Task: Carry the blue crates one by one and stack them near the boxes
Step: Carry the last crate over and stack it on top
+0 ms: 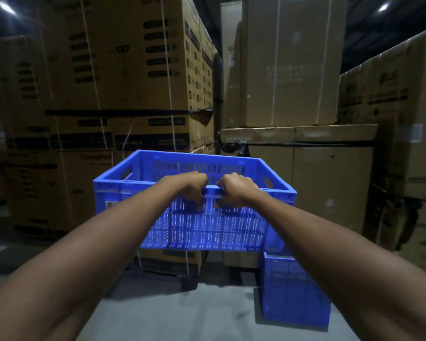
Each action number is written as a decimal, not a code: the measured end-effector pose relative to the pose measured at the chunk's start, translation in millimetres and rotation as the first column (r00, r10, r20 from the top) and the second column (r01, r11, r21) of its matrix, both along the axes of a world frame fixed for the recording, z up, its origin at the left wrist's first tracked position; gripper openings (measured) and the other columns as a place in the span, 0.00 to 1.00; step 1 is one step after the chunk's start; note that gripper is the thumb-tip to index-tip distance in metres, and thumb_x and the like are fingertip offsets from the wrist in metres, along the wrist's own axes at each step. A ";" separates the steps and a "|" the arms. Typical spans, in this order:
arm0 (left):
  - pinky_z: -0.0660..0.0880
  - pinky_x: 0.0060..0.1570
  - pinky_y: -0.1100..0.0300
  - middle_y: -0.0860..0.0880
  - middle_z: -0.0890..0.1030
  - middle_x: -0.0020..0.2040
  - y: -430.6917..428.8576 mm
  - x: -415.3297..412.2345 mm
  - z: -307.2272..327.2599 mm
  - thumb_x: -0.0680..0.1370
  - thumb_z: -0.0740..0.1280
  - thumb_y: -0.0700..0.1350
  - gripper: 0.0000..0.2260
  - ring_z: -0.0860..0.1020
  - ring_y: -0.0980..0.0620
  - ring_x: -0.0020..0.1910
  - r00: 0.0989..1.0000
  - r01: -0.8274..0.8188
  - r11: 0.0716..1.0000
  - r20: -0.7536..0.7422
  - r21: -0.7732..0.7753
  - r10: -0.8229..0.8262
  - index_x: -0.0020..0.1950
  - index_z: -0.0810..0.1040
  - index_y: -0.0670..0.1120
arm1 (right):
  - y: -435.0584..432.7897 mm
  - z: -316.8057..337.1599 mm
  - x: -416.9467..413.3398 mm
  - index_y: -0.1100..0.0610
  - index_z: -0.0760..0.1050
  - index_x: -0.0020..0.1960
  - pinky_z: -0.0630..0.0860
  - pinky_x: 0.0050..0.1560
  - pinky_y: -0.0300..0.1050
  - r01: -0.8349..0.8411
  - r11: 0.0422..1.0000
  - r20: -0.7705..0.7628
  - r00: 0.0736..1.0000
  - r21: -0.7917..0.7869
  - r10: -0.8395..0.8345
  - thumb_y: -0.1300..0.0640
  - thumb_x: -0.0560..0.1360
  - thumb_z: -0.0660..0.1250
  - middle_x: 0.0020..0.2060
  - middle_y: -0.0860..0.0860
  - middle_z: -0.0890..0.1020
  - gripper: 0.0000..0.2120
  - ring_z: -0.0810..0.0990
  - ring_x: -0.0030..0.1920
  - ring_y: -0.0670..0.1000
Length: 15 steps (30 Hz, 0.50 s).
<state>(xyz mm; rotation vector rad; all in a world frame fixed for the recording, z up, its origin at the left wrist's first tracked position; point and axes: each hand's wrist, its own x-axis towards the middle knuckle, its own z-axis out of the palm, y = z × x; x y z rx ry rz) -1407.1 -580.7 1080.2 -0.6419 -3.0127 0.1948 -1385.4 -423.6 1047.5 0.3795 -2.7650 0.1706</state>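
I hold an empty blue crate (pixel 202 227) with slotted walls out in front of me, off the floor, at about chest height. My left hand (pixel 193 187) and my right hand (pixel 234 190) grip the middle of its near rim side by side, both arms stretched forward. Below and to the right, another blue crate (pixel 293 291) stands on the grey floor, partly hidden behind my right forearm and the carried crate. Tall stacks of cardboard boxes (pixel 123 77) rise just beyond both crates.
Strapped brown boxes fill the left and centre; paler cardboard boxes (pixel 295 153) stand at centre right, more boxes (pixel 403 119) at far right. A narrow dark gap (pixel 217 99) runs between the stacks. Grey concrete floor (pixel 170 311) lies in front.
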 end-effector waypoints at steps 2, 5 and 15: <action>0.73 0.39 0.55 0.49 0.77 0.41 13.4 -30.2 1.2 0.66 0.79 0.50 0.16 0.76 0.47 0.41 0.999 0.025 1.000 -0.022 -0.006 -0.026 0.46 0.76 0.47 | 14.1 1.9 -30.0 0.49 0.75 0.43 0.70 0.39 0.48 0.008 1.000 -0.013 1.000 -0.001 -0.008 0.41 0.65 0.77 0.41 0.50 0.78 0.17 0.79 0.44 0.55; 0.72 0.38 0.56 0.49 0.76 0.39 37.9 -78.8 5.7 0.67 0.79 0.50 0.15 0.76 0.47 0.40 0.997 0.060 0.998 -0.039 -0.020 -0.061 0.44 0.76 0.47 | 39.0 7.7 -78.2 0.48 0.77 0.45 0.70 0.40 0.48 0.012 1.000 -0.031 0.999 0.015 -0.012 0.40 0.64 0.78 0.44 0.51 0.80 0.17 0.78 0.44 0.55; 0.71 0.35 0.55 0.51 0.76 0.40 110.1 -233.0 10.6 0.69 0.76 0.50 0.12 0.76 0.48 0.40 0.989 0.094 0.995 -0.111 0.014 -0.092 0.44 0.74 0.50 | 114.1 18.7 -229.7 0.48 0.71 0.41 0.70 0.41 0.48 0.031 0.997 -0.086 0.996 0.070 -0.025 0.42 0.67 0.76 0.41 0.49 0.77 0.16 0.77 0.44 0.55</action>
